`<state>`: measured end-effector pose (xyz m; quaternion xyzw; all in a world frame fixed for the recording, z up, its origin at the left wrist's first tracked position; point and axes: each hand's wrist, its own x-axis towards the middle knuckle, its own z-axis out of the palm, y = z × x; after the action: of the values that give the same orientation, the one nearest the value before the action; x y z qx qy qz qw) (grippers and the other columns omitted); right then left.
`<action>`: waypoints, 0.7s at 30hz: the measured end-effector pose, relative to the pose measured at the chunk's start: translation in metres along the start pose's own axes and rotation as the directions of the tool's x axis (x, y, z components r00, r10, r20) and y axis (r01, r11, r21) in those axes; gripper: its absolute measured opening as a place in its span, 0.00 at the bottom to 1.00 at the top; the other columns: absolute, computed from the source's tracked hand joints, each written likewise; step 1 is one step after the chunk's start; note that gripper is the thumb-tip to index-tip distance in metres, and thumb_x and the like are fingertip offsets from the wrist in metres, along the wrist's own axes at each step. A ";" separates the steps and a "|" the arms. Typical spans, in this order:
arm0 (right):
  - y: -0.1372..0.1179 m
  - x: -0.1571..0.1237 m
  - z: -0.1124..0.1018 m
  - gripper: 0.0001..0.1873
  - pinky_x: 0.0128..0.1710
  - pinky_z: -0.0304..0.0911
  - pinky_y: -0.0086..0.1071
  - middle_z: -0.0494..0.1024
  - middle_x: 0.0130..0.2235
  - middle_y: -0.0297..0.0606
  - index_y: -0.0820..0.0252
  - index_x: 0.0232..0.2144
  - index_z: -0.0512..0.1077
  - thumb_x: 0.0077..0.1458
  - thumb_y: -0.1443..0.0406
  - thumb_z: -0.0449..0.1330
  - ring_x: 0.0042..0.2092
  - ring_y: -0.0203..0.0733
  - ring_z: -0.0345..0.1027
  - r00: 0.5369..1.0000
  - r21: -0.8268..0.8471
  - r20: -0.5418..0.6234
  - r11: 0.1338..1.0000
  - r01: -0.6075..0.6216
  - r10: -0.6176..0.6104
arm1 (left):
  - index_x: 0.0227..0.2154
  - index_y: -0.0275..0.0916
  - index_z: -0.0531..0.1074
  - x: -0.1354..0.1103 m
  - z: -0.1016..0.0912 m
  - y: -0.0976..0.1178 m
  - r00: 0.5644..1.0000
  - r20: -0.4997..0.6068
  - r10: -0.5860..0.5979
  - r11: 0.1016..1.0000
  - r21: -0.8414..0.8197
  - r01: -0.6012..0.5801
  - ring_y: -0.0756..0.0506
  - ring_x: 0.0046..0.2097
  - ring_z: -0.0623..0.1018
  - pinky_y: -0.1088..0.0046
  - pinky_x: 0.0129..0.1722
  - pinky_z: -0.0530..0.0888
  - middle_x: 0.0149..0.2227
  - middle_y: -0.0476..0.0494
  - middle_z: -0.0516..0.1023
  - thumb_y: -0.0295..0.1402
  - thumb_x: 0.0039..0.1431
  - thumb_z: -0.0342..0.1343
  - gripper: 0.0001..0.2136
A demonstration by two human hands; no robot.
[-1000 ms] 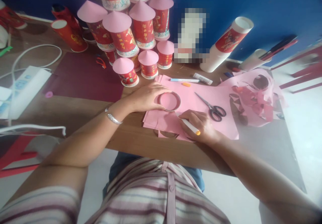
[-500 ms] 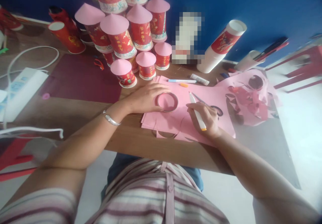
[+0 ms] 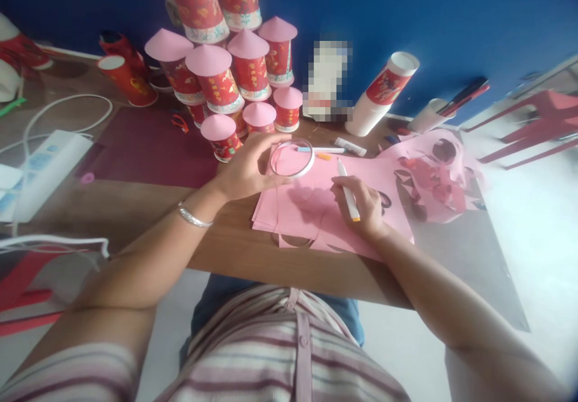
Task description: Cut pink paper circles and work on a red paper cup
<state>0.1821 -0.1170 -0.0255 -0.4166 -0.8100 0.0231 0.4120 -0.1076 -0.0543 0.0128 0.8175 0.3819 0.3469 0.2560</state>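
My left hand (image 3: 246, 170) grips a clear round ring (image 3: 292, 157) and holds it lifted, tilted, above a stack of pink paper sheets (image 3: 311, 215) on the wooden table (image 3: 180, 209). My right hand (image 3: 363, 206) is closed on a white marker with an orange end (image 3: 348, 196), tip pointing away from me, and rests on the pink paper. Black-handled scissors (image 3: 387, 201) lie mostly hidden behind my right hand.
Red paper cups with pink cone lids (image 3: 235, 83) are stacked at the back. A leaning roll (image 3: 382, 94), a glue stick (image 3: 350, 145), a second pen (image 3: 323, 150) and a heap of pink scraps (image 3: 433, 173) lie to the right. A white power strip (image 3: 40, 170) sits left.
My left hand has raised the ring off the pink paper, where it lay flat. My right hand has shifted from the paper's near edge to the right, turning the marker tip away.
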 end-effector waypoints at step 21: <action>0.006 0.002 0.004 0.10 0.36 0.75 0.33 0.85 0.40 0.39 0.54 0.48 0.77 0.70 0.68 0.57 0.38 0.42 0.82 1.000 -0.020 0.001 1.000 -0.010 0.010 | 0.63 0.42 0.68 -0.066 -0.023 0.002 0.995 -0.027 -0.093 0.921 0.376 0.096 0.30 0.64 0.73 0.44 0.66 0.71 0.64 0.32 0.74 0.43 0.60 0.67 0.30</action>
<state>0.1825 -0.1105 -0.0295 -0.4248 -0.8083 0.0172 0.4074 -0.1552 -0.1047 0.0035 0.8306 0.4816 0.2576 0.1089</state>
